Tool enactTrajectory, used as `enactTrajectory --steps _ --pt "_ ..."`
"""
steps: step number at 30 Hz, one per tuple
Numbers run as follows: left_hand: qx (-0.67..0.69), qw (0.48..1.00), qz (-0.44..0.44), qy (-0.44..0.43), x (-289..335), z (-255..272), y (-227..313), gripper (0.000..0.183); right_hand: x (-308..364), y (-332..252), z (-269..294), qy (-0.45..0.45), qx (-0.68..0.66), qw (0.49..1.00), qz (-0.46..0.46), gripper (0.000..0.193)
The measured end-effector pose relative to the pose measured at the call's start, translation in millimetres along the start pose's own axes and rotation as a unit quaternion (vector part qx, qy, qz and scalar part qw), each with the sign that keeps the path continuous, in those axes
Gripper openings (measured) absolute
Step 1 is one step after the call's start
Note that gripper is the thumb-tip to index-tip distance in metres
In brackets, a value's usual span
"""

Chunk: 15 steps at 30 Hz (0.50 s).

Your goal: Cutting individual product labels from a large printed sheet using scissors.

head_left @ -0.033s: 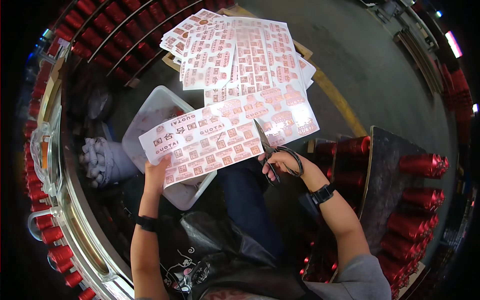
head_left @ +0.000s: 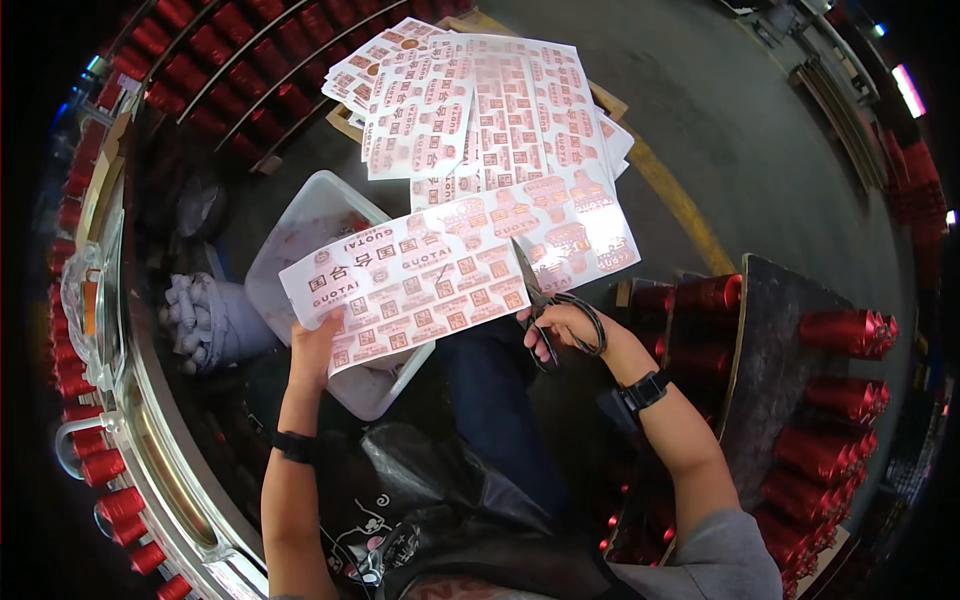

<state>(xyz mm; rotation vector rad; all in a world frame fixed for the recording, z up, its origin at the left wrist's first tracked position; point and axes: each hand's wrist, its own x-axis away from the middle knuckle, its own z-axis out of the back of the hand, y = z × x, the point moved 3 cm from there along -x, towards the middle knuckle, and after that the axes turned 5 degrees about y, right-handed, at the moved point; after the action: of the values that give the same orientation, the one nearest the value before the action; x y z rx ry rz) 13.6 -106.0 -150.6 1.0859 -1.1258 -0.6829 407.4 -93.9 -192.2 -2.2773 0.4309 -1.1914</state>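
Observation:
My left hand (head_left: 316,348) pinches the lower left end of a long printed sticker sheet (head_left: 395,290), white with copper-pink marks, its thumb on top. In my right hand (head_left: 562,330) is a pair of black-handled scissors (head_left: 530,272), fingers through the loops. The blades lie at the sheet's lower edge right of its middle, one blade showing over the printed face; the other is hidden, probably under the sheet. Beyond it, a stack of similar sheets (head_left: 425,110) lies spread on a wooden board (head_left: 612,103). The held sheet's far right end overlaps this stack.
Below the held sheet stands a white plastic bin (head_left: 300,225). Left of it is a bucket (head_left: 235,325) of pale pieces. Red metallic cups (head_left: 845,330) line a dark board at right; more red ones (head_left: 205,50) fill racks at far left. A metal-edged bench (head_left: 165,450) curves along the left.

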Motion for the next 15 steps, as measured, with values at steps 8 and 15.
enactTrajectory --steps 8,15 --pt "0.01 1.0 0.023 -0.017 2.0 4.1 -7.8 0.027 -5.5 -3.0 -13.9 0.078 0.003 0.993 0.092 0.025" --pt "0.007 1.0 -0.001 -0.014 0.1 1.1 -7.1 0.027 -8.0 1.8 -20.7 0.129 -0.003 0.97 0.207 0.016"
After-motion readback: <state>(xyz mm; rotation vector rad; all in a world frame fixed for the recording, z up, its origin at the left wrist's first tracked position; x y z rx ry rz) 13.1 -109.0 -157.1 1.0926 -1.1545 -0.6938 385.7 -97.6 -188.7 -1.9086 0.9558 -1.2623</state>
